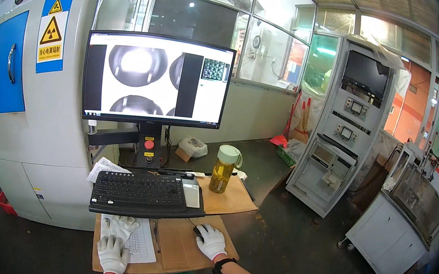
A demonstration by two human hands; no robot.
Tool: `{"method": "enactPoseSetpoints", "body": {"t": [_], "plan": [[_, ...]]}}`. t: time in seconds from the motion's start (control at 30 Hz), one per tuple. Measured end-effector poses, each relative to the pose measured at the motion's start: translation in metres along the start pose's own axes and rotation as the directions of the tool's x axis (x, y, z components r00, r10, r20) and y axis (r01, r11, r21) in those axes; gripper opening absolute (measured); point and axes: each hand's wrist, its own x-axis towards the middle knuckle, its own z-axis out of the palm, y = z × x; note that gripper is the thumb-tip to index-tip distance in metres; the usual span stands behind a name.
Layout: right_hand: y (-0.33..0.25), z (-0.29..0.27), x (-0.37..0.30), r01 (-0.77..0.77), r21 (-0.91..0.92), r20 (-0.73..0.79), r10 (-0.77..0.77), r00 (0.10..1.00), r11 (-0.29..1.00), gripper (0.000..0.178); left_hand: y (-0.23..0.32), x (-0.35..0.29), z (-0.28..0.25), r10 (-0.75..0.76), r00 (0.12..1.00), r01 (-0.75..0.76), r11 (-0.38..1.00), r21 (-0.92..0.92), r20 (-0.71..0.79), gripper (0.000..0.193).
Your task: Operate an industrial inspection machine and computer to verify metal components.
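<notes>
My left hand [113, 256], in a white glove, lies flat with fingers stretched out on the left edge of a printed sheet [142, 246]. Just beyond its fingertips is a loose white glove [121, 226]. A thin dark pen [156, 237] rests along the sheet's right side. Also gloved, my right hand [212, 243] is closed over a black computer mouse [199, 230] on the brown desk board [182, 253]. Above both hands sits a black keyboard [135, 192] on a raised shelf. A large monitor [139, 78] behind it displays grey rounded shapes.
A lidded bottle [223, 168] of yellowish liquid stands right of the keyboard. Beneath the monitor is a red button [149, 144]. A big white cabinet [37, 139] with a blue door fills the left. Rightward stand a grey instrument rack [319, 179] and a metal cart [384, 231].
</notes>
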Motion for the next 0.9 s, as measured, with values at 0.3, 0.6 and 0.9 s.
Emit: {"method": "enactPoseSetpoints", "body": {"t": [0.3,0.6,0.9], "plan": [[0.001,0.0001,-0.002,-0.031,0.018,0.038,0.03,0.999,0.999,0.05,-0.0029,-0.002,0.0043,0.004,1.0,-0.004,1.0,0.002,0.017,0.04],[0.0003,-0.0008,0.0009,-0.013,-0.014,0.026,0.014,1.0,1.0,0.049,-0.0033,-0.0018,0.005,0.0,1.0,0.0,1.0,0.014,0.015,0.04],[0.0007,-0.0019,0.0006,0.017,0.024,-0.038,-0.016,0.999,1.0,0.045,-0.0019,-0.0013,0.0015,-0.008,1.0,0.008,1.0,0.003,0.025,0.038]]}}
